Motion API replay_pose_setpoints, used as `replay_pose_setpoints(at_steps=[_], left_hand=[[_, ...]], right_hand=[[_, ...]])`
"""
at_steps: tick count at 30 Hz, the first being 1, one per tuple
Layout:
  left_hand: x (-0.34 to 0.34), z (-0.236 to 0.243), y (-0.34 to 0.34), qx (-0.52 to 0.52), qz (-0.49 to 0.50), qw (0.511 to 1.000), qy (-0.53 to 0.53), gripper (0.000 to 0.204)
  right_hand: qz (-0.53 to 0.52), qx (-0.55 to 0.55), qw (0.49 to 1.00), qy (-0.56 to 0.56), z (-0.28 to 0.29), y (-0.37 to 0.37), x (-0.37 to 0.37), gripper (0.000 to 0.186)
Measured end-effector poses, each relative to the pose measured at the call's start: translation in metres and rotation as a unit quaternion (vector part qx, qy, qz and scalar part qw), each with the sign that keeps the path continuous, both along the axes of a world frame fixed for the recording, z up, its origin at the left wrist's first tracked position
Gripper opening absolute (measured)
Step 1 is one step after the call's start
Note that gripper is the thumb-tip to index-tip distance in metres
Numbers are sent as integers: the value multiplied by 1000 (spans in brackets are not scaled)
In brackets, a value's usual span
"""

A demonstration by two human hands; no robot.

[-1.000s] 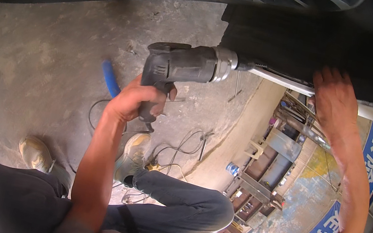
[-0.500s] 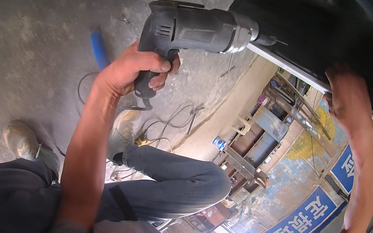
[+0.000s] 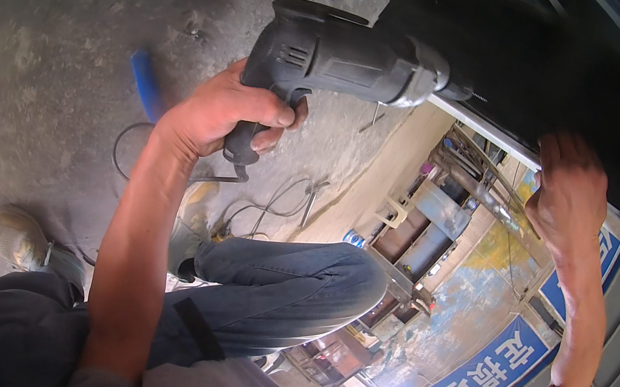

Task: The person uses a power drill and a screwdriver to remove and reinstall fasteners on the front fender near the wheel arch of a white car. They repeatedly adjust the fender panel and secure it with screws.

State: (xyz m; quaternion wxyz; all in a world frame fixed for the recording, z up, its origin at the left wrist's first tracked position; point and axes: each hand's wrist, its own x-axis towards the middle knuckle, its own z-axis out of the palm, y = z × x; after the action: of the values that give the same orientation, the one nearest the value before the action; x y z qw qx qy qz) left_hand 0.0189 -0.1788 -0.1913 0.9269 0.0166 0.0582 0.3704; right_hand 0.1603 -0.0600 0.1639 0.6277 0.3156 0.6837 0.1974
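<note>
My left hand is wrapped round the grip of a dark power drill, with the fingers near its trigger. The drill lies level and points right, toward a large black panel. Its thin bit overlaps the panel near the pale lower edge; whether the two touch, I cannot tell. Farther right, my right hand is closed at that same edge, its fingers curled against the panel. The fingertips are partly lost in the dark. From the drill's grip, a black cord runs down toward the floor.
On the concrete floor at left lies a blue tube. Loose cables loop near my feet. My bent knee sticks out below the drill. Beyond the panel stand a cluttered metal shelf and a blue sign.
The drill in my left hand has shifted right and its front end now sits slightly lower. My right hand appears a little lower, still at the panel's edge. The whole view has moved slightly.
</note>
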Motion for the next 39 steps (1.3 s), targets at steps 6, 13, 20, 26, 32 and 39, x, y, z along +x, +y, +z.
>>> replay_pose_setpoints(at_steps=[6, 13, 20, 26, 32, 39], left_hand=[[3, 11, 1, -4, 10, 1000, -23, 26], [1, 17, 3, 5, 21, 999, -36, 27], [-8, 12, 1, -1, 44, 998, -50, 27], [-3, 10, 0, -10, 52, 996, -72, 25], [2, 11, -5, -8, 28, 996, -79, 25], [6, 12, -5, -21, 2, 998, -58, 25]], right_hand=[[7, 2, 999, 48, 7, 1, 4, 55], [-97, 80, 990, 63, -7, 10, -14, 57], [-90, 54, 995, -3, -3, 20, -11, 44], [-123, 0, 992, 38, 11, 20, -8, 43], [-150, 13, 980, 131, 17, 26, 10, 44], [-232, 14, 971, 54, 6, 37, -5, 43]])
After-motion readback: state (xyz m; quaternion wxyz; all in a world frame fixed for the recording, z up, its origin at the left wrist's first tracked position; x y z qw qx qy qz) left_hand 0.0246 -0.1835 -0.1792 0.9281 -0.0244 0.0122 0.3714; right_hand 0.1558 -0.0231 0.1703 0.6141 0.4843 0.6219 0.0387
